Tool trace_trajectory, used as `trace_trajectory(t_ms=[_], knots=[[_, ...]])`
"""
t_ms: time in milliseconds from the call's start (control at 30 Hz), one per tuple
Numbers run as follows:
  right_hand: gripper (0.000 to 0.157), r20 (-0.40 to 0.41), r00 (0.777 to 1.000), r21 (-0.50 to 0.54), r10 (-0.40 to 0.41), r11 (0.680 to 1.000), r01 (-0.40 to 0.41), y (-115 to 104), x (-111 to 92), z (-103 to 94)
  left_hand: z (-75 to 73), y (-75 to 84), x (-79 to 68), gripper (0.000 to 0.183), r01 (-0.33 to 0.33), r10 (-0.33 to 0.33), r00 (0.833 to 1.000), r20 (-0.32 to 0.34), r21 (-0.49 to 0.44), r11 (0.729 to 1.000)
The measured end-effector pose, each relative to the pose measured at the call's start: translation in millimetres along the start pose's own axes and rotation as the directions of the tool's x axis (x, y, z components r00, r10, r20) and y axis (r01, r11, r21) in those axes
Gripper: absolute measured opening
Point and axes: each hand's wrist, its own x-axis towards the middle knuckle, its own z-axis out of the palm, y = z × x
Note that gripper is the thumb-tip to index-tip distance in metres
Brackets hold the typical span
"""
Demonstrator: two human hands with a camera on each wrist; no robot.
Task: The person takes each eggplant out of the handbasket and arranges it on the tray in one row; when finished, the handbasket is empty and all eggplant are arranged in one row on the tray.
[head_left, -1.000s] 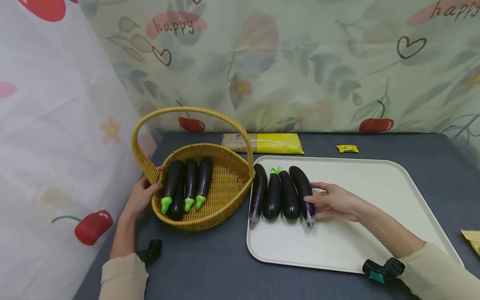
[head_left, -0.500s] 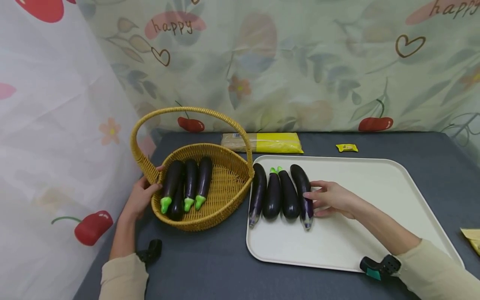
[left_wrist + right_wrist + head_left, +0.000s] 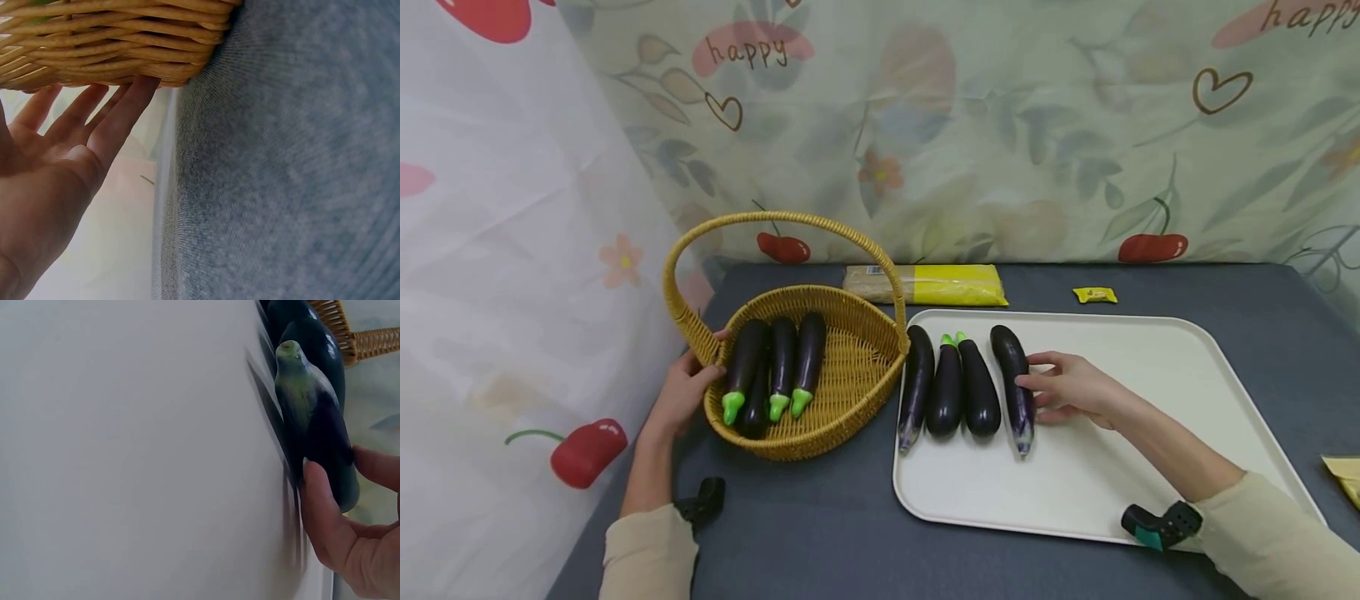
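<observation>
My left hand is at the left side of a wicker basket, thumb by the rim. In the left wrist view its straight fingers touch the basket's outer wall. Inside the basket lie several dark purple eggplants with green caps. My right hand pinches the rightmost eggplant between thumb and fingers, over a white tray; whether it is off the tray I cannot tell. To its left, three more eggplants lie side by side on the tray.
Behind the basket and tray lies a yellow and clear packet. A small yellow wrapped piece sits beyond the tray's back edge. Another packet shows at the right. The basket's tall handle arches over it; patterned cloth hangs behind.
The rightmost eggplant has shifted a little right in my right hand, and a gap now parts it from its neighbour. My left hand and the basket have stayed in place.
</observation>
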Motion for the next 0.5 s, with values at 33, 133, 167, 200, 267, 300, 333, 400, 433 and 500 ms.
trace_trajectory(t_ms=[33,133,167,200,267,300,333,400,433,500], knots=[[0.077,-0.003,1.0,-0.004,0.0,1.0,0.0,0.0,1.1,0.3,0.0,-0.1,0.1,0.053,-0.001,0.001,1.0,0.001,0.0,1.0],[0.077,0.0,1.0,0.001,-0.007,1.0,0.007,-0.5,3.9,2.0,0.5,-0.1,0.2,0.053,-0.002,0.002,1.0,0.002,0.0,1.0],[0.077,0.005,1.0,0.007,-0.012,1.0,0.012,-1.0,4.4,2.8,0.6,-0.2,0.2,0.053,-0.003,0.003,1.0,0.002,0.0,1.0],[0.076,0.014,1.0,0.012,-0.018,1.0,0.018,-1.4,4.8,3.5,0.7,-0.3,0.1,0.053,-0.005,0.005,1.0,0.002,0.001,1.0],[0.076,0.034,0.999,0.02,-0.03,0.999,0.029,-2.2,5.6,4.6,0.9,-0.3,0.0,0.053,-0.008,0.008,1.0,0.002,0.0,1.0],[0.075,0.041,0.999,0.021,-0.034,0.999,0.033,-2.6,5.9,5.0,0.9,-0.3,-0.1,0.052,-0.008,0.008,1.0,0.001,0.0,1.0],[0.075,0.047,0.998,0.017,-0.037,0.999,0.036,-3.0,6.2,5.1,0.9,-0.3,-0.2,0.052,-0.008,0.008,1.0,-0.001,0.001,1.0],[0.075,0.052,0.998,0.006,-0.039,0.999,0.039,-3.7,6.6,4.9,0.9,-0.3,-0.2,0.052,-0.009,0.009,1.0,-0.002,0.001,1.0],[0.075,0.051,0.998,0.001,-0.039,0.999,0.039,-4.0,6.7,4.6,0.9,-0.2,-0.3,0.052,-0.009,0.009,1.0,-0.002,0.002,1.0],[0.073,0.047,0.998,-0.005,-0.037,0.999,0.037,-4.3,6.8,3.8,0.9,-0.1,-0.3,0.052,-0.009,0.009,1.0,-0.001,0.005,1.0]])
